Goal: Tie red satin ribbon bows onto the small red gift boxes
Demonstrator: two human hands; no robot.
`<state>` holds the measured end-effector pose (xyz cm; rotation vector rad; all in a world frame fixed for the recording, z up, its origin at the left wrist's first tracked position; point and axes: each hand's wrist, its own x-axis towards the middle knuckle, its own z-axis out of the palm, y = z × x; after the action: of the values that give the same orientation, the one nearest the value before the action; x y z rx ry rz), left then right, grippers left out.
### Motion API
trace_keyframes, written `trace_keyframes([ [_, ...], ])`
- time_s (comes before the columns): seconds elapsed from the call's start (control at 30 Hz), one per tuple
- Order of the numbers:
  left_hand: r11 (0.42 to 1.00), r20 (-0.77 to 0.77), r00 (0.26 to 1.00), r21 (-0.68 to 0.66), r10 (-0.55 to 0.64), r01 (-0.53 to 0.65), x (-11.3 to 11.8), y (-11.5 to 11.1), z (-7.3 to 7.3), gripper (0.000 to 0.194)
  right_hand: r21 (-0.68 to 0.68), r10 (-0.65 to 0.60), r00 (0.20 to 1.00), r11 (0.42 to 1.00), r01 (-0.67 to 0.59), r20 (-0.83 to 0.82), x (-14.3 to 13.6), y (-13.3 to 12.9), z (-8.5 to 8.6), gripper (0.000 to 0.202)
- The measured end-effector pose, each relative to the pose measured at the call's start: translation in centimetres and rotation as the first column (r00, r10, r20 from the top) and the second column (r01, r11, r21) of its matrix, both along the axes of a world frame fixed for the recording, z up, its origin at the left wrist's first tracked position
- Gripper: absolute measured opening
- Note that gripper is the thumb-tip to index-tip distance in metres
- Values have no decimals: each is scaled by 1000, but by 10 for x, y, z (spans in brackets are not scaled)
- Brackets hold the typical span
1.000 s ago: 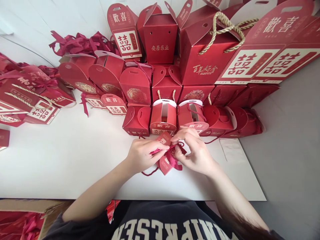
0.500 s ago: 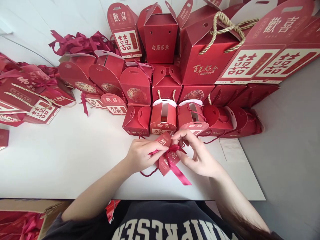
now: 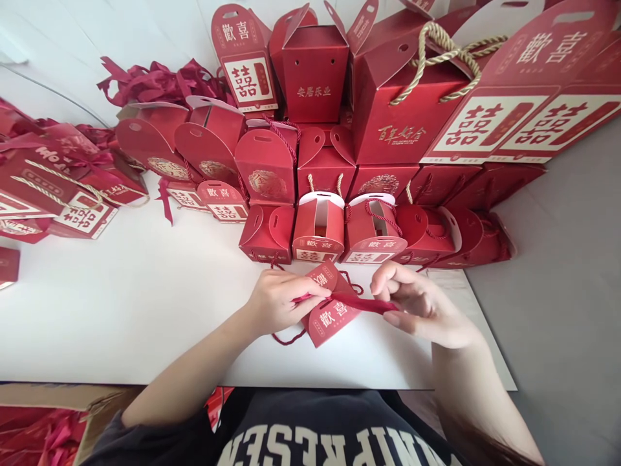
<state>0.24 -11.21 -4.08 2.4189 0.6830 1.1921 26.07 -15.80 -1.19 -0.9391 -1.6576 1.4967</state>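
Note:
In front of my body a small red gift box (image 3: 334,321) with cream characters sits on the white table, turned at an angle. A crimson ribbon (image 3: 361,301) stretches across its top between my two hands. My left hand (image 3: 281,299) pinches the ribbon at the middle of the box top, its fingers closed. At the right, my right hand (image 3: 422,304) grips the other stretch of ribbon between thumb and fingers, off the box's right side. Dark red cord handles (image 3: 291,338) loop out from the box onto the table.
Stacked red gift boxes (image 3: 266,167) rise in rows behind my hands. More boxes (image 3: 82,213) lie at the left on the white table (image 3: 145,310). A heap of crimson ribbons (image 3: 162,84) rests at the back; a cardboard carton (image 3: 53,396) of ribbons stands below the front left edge.
My right hand has moved right, drawing the ribbon out taut. The loop and hanging tail at the box's middle have gone into a straight stretch. My left hand stays nearly in place.

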Motion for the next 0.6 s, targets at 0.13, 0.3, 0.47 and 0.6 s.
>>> trace_keyframes([
  [0.13,1000,5,1000,1,10,-10,0,1,-1,6,222,-289,782,955,197,551,19,-11,7,20],
  [0.3,1000,13,1000,-10,-13,13,0,2,-1,8,349,-394,295,917,193,871,44,-27,14,39],
  [0.47,999,7,999,14,-41,41,-1,3,0,8,212,-95,796,976,-42,597,23,-13,26,24],
  [0.6,999,5,999,10,-48,48,-1,3,-1,9,154,-108,939,986,60,327,-8,11,12,20],
])
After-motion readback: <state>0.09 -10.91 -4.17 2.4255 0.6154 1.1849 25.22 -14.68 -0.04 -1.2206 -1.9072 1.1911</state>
